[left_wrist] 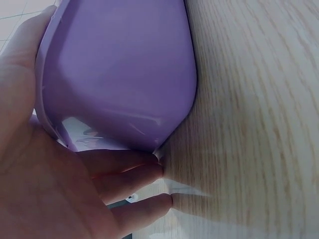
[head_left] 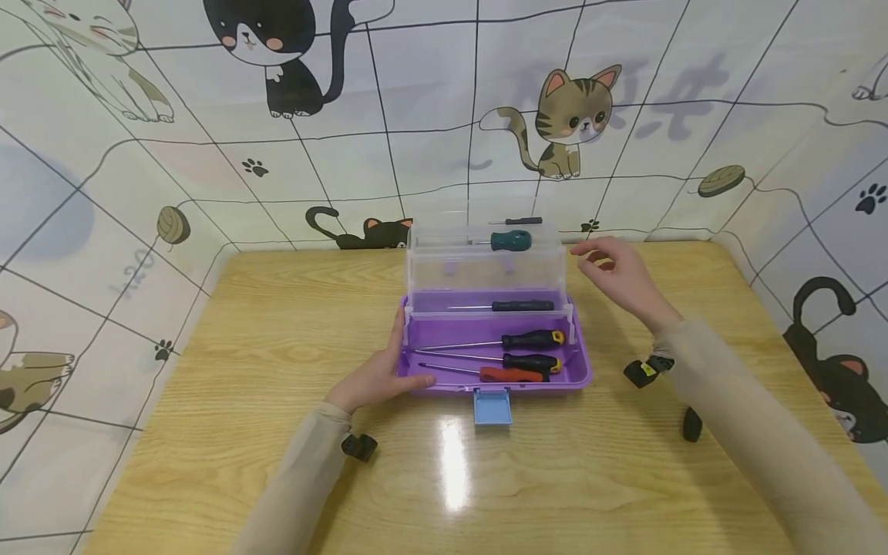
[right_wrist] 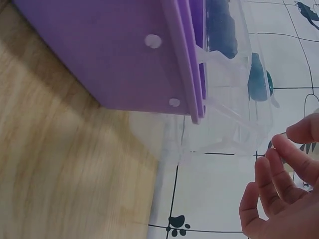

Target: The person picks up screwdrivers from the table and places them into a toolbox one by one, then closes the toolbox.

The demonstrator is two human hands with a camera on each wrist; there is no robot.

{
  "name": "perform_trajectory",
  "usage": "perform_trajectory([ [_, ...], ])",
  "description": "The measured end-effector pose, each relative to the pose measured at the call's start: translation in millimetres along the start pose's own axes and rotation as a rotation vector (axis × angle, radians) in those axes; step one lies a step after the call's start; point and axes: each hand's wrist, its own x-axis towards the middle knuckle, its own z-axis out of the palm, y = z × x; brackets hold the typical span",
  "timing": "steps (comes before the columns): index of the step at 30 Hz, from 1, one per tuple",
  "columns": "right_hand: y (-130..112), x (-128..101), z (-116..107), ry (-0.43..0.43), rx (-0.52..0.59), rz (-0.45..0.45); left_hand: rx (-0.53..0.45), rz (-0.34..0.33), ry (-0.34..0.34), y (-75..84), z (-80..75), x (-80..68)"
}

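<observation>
Purple toolbox (head_left: 444,327) sits mid-table (head_left: 229,370), clear lid (head_left: 486,262) stood up at the back, blue latch (head_left: 492,407) hanging off the front edge.

Left hand (head_left: 380,375) braces the box's front-left corner: palm against the wall, thumb along the front rim, fingers (left_wrist: 134,184) lying close together and fairly straight under the corner (left wrist view shows them touching the table). It presses rather than clamps.

Right hand (head_left: 617,270) hovers just beside the lid's right end, touching nothing. Fingers (right_wrist: 284,164) loosely curled, tips bunched near the thumb, nothing pinched.

Inside the base: two black-and-yellow screwdrivers (head_left: 530,339), an orange-handled one (head_left: 509,375) at the front, a thin dark one (head_left: 520,306) on the inner tray. A green-handled screwdriver (head_left: 509,240) shows through the lid; whether it's in the lid or behind it, can't tell.

My read: the lid is what's being worked.
- keep the left hand planted so the base doesn't skate on the smooth wood
- take the lid by its top right corner, not the thin side wall (it would probably flex)
- swing slowly about the hinge; the shafts look loose and may roll
- keep left fingers below the rim
</observation>
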Motion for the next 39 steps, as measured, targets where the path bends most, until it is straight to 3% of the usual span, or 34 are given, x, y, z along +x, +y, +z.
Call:
perform_trajectory([
  [7,10,-17,-5,0.016,-0.008,0.013,-0.002,-0.002,-0.007,6.1,-0.3,-2.3],
  [14,12,-30,-12,0.01,-0.012,0.066,-0.021,-0.001,-0.003,-0.2,1.5,-0.5],
  [22,17,-48,-20,0.029,0.018,0.023,-0.035,-0.017,-0.005,-0.9,1.6,1.1],
  [39,22,-93,-44,0.063,-0.074,0.072,-0.015,0.013,0.002,0.0,0.8,0.2],
])
